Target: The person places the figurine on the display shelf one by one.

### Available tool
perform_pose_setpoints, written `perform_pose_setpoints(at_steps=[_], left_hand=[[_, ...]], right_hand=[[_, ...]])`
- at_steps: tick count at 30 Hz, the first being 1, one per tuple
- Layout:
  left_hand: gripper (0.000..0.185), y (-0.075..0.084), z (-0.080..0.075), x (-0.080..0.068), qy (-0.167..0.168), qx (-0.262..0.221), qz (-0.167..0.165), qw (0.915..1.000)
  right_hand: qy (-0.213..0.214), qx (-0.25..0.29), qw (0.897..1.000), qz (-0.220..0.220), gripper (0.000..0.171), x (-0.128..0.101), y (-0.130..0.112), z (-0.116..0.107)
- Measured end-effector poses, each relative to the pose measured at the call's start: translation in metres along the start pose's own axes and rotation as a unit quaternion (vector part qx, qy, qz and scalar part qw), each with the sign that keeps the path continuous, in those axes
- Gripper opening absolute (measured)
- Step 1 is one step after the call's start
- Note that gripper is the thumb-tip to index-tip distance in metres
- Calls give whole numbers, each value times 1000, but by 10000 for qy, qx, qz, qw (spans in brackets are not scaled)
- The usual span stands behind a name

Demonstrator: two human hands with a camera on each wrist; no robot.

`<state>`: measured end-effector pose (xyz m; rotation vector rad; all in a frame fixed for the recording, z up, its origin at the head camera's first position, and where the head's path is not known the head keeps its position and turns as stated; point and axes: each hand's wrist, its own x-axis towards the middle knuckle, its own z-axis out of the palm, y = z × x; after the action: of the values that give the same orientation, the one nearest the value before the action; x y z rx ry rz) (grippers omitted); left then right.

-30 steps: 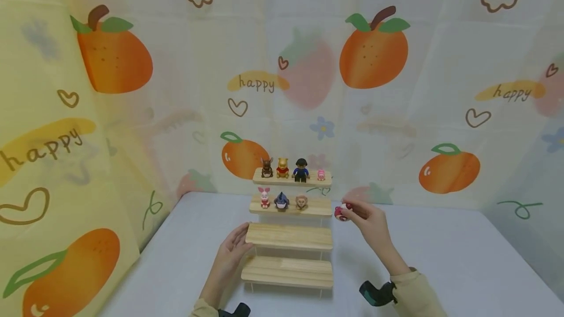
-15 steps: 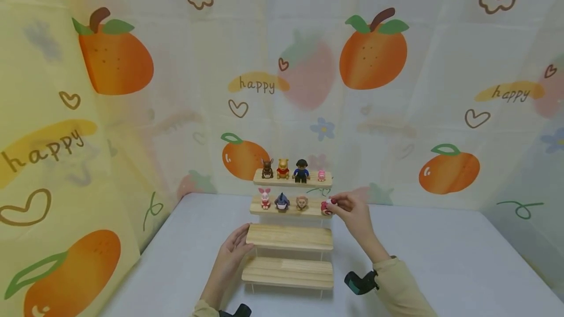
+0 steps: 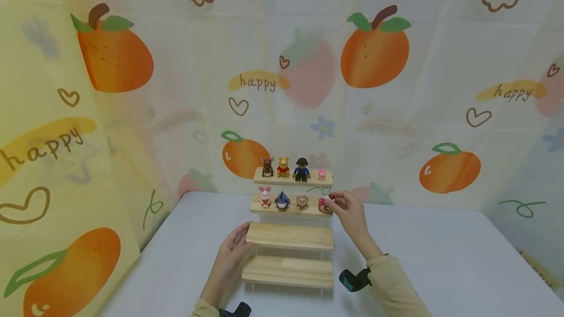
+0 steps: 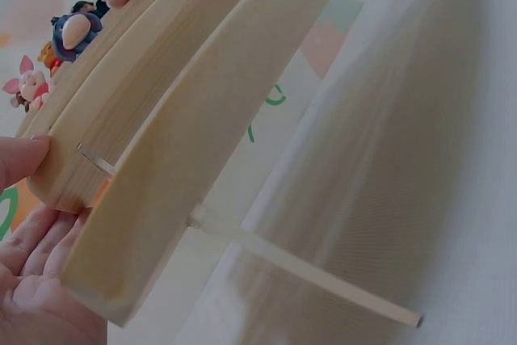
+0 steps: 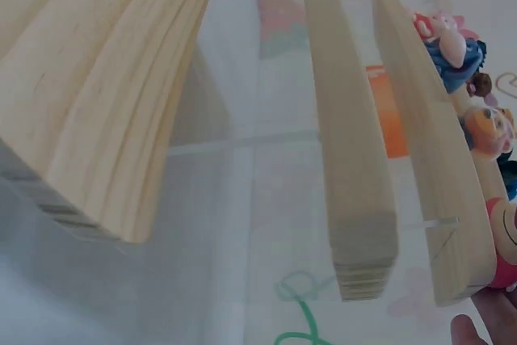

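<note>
Fingertips of the right hand (image 3: 348,208) pinch a small pink and red figure (image 3: 325,205) at the right end of the second shelf from the top (image 3: 288,209) of a wooden stepped stand (image 3: 288,238); whether the figure's base touches the wood I cannot tell. It sits just beside a tan figure (image 3: 301,202), with a blue one (image 3: 281,200) and a pink long-eared one (image 3: 264,196) further left on that shelf. The left hand (image 3: 232,252) lies with relaxed, straight fingers against the left end of the third shelf (image 3: 290,236). Four more figures line the top shelf (image 3: 293,179). The stand rests on a pale counter (image 3: 440,258).
</note>
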<state>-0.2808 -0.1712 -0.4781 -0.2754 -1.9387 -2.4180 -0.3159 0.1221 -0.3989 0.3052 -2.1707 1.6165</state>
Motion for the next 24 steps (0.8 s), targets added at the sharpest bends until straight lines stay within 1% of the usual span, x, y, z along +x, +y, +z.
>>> perform_pose_setpoints(at_steps=[6, 8, 12, 14, 15, 22, 24], left_hand=[[60, 1, 0, 0, -1, -33, -21, 10000], [61, 1, 0, 0, -1, -52, -29, 10000], [61, 2, 0, 0, -29, -48, -16, 10000], [61, 2, 0, -1, -27, -76, 6, 10000], [61, 2, 0, -1, -28, -100, 22, 9999], [59, 3, 0, -1, -68, -193, 83, 9998], [58, 2, 1, -1, -108, -226, 125, 9996]], right_hand=[[99, 43, 9999, 9, 21, -8, -24, 3], [123, -59, 9999, -32, 20, -10, -32, 4], [180, -248, 9994, -155, 19, -11, -33, 5], [185, -260, 9993, -178, 19, -11, -32, 6], [185, -270, 9993, -186, 19, -10, -31, 7], [326, -318, 9987, -227, 25, -2, 9, 11], [412, -337, 9983, -234, 25, -2, 10, 11]])
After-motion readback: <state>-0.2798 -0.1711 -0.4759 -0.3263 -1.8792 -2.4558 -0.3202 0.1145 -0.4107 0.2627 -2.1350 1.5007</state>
